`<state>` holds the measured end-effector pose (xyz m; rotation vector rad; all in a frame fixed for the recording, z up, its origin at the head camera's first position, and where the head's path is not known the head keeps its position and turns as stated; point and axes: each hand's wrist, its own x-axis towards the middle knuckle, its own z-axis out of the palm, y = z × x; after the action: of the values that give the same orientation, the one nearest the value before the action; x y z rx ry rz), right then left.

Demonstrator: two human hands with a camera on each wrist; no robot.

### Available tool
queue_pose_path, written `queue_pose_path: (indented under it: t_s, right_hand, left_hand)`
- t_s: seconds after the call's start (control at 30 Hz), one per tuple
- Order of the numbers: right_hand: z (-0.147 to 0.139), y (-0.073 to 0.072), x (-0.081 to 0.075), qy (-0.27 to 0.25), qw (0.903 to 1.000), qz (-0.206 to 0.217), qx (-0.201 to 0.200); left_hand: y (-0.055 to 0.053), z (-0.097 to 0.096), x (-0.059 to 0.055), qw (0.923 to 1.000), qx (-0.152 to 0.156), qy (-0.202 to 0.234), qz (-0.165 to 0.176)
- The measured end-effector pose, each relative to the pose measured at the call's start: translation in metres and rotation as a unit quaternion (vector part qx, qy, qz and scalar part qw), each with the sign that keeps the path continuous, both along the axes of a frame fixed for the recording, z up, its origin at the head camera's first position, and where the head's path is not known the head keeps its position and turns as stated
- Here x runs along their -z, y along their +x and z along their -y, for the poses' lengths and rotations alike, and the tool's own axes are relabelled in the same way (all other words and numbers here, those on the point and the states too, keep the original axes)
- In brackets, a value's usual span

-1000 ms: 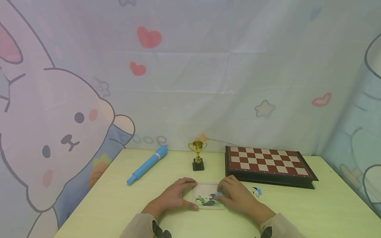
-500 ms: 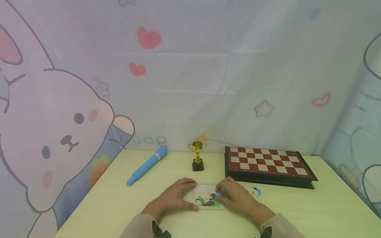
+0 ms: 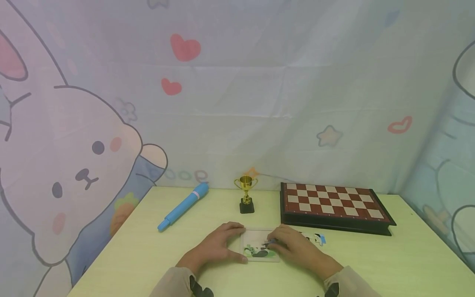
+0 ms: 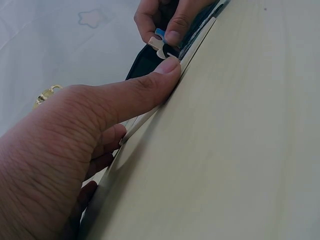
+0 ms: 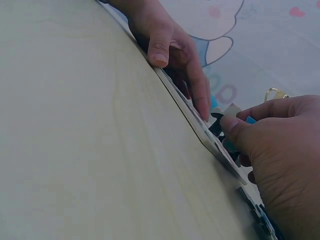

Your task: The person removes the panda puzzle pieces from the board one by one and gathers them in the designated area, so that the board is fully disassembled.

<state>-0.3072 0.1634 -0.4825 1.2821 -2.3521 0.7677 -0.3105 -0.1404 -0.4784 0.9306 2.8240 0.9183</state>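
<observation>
A shallow white puzzle tray [image 3: 254, 235] lies flat on the table, several green, black and white pieces fitted along its near side. My left hand [image 3: 217, 246] holds the tray's left side, thumb [image 4: 167, 67] at the near edge and fingers at the far corner. Over the tray's right half, my right hand [image 3: 293, 246] pinches a puzzle piece [image 4: 156, 46] between thumb and fingertips. That piece shows blue, black and white and is tilted up from the tray. The right hand hides the tray's right edge.
Loose puzzle pieces [image 3: 320, 239] lie right of the tray, partly behind the right hand. A chessboard box [image 3: 334, 222] stands at the back right. A small gold trophy cup [image 3: 246, 196] is behind the tray, and a thick blue pen-shaped tube [image 3: 183, 207] lies back left.
My right hand's fingers have shifted slightly down and left, turning the pinched piece so less blue shows. More of the loose pieces beside that hand is uncovered. My left hand has stayed put.
</observation>
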Motion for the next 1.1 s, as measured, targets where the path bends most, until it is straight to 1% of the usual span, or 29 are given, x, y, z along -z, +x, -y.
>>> queue_pose_path:
  t_s: [0.1,0.23,0.67,0.73,0.83,0.97,1.1]
  right_hand:
    - [-0.001,-0.002,0.001,-0.013,0.9994,-0.026,-0.020]
    - [-0.001,-0.002,0.002,-0.017,0.9987,-0.041,-0.026]
    - [-0.001,-0.001,-0.001,-0.018,0.9990,-0.037,-0.019]
    - [-0.003,-0.001,0.000,-0.020,0.9992,-0.029,-0.016]
    - [-0.006,0.000,0.001,-0.028,0.9996,-0.003,-0.002]
    - [-0.016,0.003,0.003,-0.036,0.9984,0.026,0.034]
    - [-0.035,0.006,0.003,-0.046,0.9957,0.047,0.066]
  left_hand:
    - [0.000,-0.001,0.000,1.0000,-0.001,-0.001,0.002]
    - [0.000,-0.001,0.000,1.0000,-0.002,-0.005,0.003]
    - [-0.001,0.000,0.001,1.0000,-0.002,-0.001,0.001]
    - [-0.001,0.000,0.001,1.0000,-0.002,-0.001,0.002]
    - [-0.001,0.000,0.000,1.0000,-0.002,-0.002,0.004]
    - [0.000,0.000,0.000,1.0000,0.000,-0.004,0.000]
    - [0.000,0.000,-0.001,1.0000,0.000,-0.004,-0.001]
